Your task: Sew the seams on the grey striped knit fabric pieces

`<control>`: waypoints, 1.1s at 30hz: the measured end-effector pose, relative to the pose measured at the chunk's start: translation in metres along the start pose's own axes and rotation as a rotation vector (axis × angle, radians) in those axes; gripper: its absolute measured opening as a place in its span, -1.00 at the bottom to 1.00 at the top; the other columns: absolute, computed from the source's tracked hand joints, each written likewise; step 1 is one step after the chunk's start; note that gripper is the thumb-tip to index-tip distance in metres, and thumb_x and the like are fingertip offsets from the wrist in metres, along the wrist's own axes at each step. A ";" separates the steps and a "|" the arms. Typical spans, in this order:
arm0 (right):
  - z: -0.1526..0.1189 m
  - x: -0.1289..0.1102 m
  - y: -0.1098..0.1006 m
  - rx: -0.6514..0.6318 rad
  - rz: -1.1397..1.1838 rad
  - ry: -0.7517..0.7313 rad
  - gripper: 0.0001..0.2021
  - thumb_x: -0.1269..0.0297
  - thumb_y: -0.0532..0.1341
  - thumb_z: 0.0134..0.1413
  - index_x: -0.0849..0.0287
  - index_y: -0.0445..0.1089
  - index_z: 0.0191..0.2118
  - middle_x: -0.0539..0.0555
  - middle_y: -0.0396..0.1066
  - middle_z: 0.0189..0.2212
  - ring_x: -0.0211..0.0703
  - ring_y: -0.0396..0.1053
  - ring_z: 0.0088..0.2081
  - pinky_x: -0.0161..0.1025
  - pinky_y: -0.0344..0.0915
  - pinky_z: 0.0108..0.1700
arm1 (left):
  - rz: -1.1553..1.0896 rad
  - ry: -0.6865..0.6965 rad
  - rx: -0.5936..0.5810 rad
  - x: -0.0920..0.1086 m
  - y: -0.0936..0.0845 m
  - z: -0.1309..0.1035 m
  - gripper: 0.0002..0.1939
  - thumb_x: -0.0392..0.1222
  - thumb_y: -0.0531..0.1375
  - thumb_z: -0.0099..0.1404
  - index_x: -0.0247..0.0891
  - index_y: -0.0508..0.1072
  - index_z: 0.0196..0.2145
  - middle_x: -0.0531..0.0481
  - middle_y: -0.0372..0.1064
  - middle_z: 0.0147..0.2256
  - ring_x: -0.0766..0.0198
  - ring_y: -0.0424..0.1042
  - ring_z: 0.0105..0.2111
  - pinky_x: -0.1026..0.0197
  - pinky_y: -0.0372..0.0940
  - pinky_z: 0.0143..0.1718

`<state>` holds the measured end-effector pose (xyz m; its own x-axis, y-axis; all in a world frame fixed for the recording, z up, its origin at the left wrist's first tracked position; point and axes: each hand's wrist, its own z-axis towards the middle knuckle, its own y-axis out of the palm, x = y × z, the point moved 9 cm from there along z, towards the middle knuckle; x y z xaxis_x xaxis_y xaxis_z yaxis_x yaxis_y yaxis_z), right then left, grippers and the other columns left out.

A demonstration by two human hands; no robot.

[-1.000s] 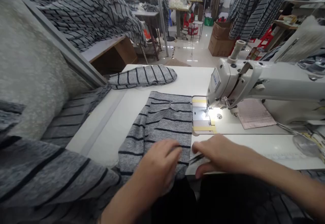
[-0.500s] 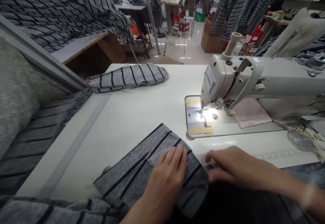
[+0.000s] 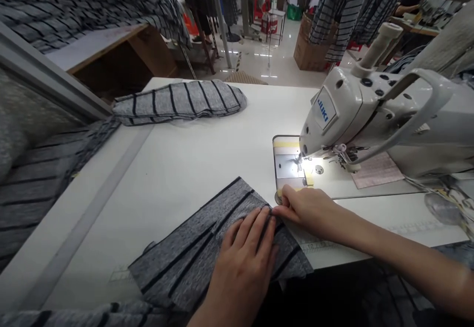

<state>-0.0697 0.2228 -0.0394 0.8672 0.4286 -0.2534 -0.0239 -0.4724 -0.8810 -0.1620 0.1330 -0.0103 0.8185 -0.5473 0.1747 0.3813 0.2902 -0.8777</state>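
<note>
Left of the sewing machine [image 3: 340,114], the middle of the counter [image 3: 177,159] lies bare, open to a hand from above; the folded striped fabric [image 3: 181,101] blocks its far-left edge.

A grey, dark-striped fabric piece [image 3: 207,238] lies slanted and layered under the left fingers [image 3: 255,218], its upper edge meeting the right fingertips [image 3: 278,210].

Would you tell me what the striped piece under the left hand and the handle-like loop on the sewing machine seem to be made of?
The striped piece looks like soft, matte knit fabric, judging by its mottled grey surface and limp folds; the fibre can't be told. The loop appears to be painted metal, smooth with soft highlights, though plastic is possible.
</note>
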 end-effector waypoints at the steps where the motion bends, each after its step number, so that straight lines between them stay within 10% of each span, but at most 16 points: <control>1: 0.000 -0.001 0.000 -0.004 -0.005 -0.002 -0.73 0.06 0.08 0.37 0.18 0.24 -0.21 0.11 0.50 -0.38 0.02 0.48 -0.35 -0.22 -0.01 -0.43 | 0.001 -0.003 -0.004 -0.001 0.000 0.000 -0.68 -0.25 0.02 0.46 -0.35 0.47 0.04 -0.16 0.44 0.08 0.07 0.40 0.07 0.02 0.27 0.01; 19: -0.023 0.012 -0.010 0.084 0.055 0.028 -0.70 0.00 0.11 0.34 0.17 0.26 -0.16 0.05 0.47 -0.39 -0.02 0.46 -0.34 -0.26 0.09 -0.42 | 0.043 0.022 -0.107 0.001 0.009 -0.001 -0.66 -0.27 0.01 0.42 -0.26 0.42 0.08 -0.23 0.41 0.03 -0.07 0.35 0.06 -0.28 0.27 0.06; 25: -0.078 0.043 -0.013 0.320 0.258 0.036 -0.76 0.22 -0.02 0.40 0.11 0.28 -0.30 0.00 0.38 -0.46 -0.14 0.37 -0.42 -0.27 0.14 -0.37 | -0.016 -0.026 -0.329 -0.063 0.033 0.050 -0.62 -0.20 0.05 0.39 -0.26 0.36 0.12 -0.29 0.30 0.14 -0.08 0.31 0.15 -0.34 0.27 0.09; 33: -0.113 0.008 0.028 0.527 0.067 -0.146 -0.61 0.46 0.06 0.20 0.19 0.34 0.13 0.09 0.45 -0.36 -0.13 0.42 -0.41 -0.28 0.21 -0.44 | 0.112 0.154 -0.358 -0.124 -0.007 0.063 -0.51 -0.47 -0.07 0.17 -0.22 0.47 -0.06 -0.17 0.43 0.03 0.08 0.46 -0.03 -0.01 0.40 -0.02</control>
<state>-0.0067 0.1259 -0.0213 0.7778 0.5312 -0.3360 -0.3552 -0.0695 -0.9322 -0.2390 0.2481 0.0023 0.7620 -0.6471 0.0238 0.0969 0.0777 -0.9923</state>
